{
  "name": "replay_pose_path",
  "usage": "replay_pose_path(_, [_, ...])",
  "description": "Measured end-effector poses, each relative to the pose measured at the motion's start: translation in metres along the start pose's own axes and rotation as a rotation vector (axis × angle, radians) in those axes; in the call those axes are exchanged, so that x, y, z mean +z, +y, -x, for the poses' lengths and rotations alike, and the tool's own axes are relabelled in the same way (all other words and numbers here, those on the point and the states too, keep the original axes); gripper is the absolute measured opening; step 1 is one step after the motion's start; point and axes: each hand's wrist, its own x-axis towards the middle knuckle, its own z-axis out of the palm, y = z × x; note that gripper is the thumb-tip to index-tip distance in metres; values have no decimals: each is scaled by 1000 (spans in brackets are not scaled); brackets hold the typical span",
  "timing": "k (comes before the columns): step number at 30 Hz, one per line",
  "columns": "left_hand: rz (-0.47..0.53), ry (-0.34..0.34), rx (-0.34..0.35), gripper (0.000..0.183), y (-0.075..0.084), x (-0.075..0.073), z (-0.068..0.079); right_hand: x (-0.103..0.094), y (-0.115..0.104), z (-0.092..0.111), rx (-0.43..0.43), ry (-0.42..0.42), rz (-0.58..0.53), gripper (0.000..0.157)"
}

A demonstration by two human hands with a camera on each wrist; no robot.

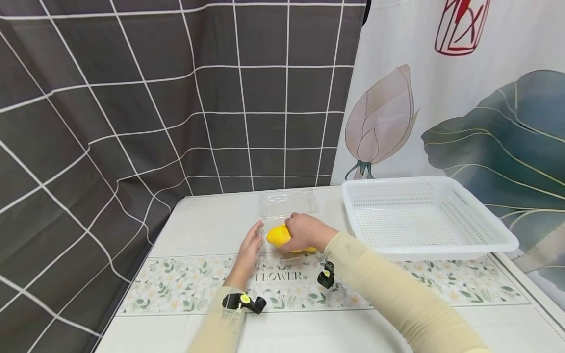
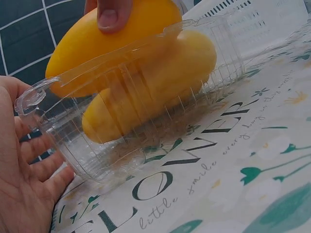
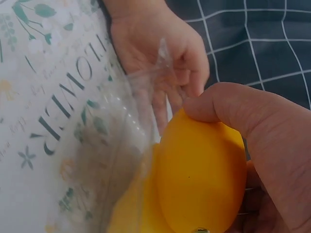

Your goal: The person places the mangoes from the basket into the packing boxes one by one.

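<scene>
My right hand (image 1: 309,233) grips a smooth yellow mango (image 1: 277,236), thumb on one side and fingers curled round the other. The mango is over the clear plastic box (image 2: 73,150), partly inside its rim. A second yellow mango (image 2: 194,53) lies in the box, seen through the clear wall in the left wrist view. The box's clear lid (image 1: 289,203) lies folded back toward the curtain. At the box's left end, my left hand (image 1: 250,247) has its fingers extended alongside the wall.
A white perforated basket (image 1: 446,252) stands at the right of the table. The white tablecloth (image 1: 194,225) bears a floral band with the word FLOWER. A dark gridded curtain (image 1: 265,88) hangs behind, beside a white curtain with a flower print (image 1: 384,117).
</scene>
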Motion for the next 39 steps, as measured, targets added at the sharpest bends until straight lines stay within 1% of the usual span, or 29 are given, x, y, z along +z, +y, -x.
replay_pose_path(6, [18,-4,-7,47,1,-1,-1,9,-9,-1,-20,3,34,49])
replay_pose_path(10, [37,-18,1,47,1,-1,-2,15,-13,-2,-5,0,85,54])
replay_pose_path(13, [27,-22,8,47,2,-1,-2,19,-15,-3,7,5,112,54])
replay_pose_path(18, [10,-9,12,48,2,-1,-2,24,-17,-6,31,9,103,52])
replay_pose_path(25, [-3,16,-4,50,2,0,-2,25,-20,-8,52,-24,113,56])
replay_pose_path(27, [2,19,-1,51,2,1,-2,25,-21,-8,49,-26,115,59])
replay_pose_path(32, [-6,21,-5,56,0,1,-3,25,-21,-8,29,-39,110,60])
replay_pose_path(39, [1,15,-17,56,-2,2,-3,29,-19,-7,22,-36,104,56])
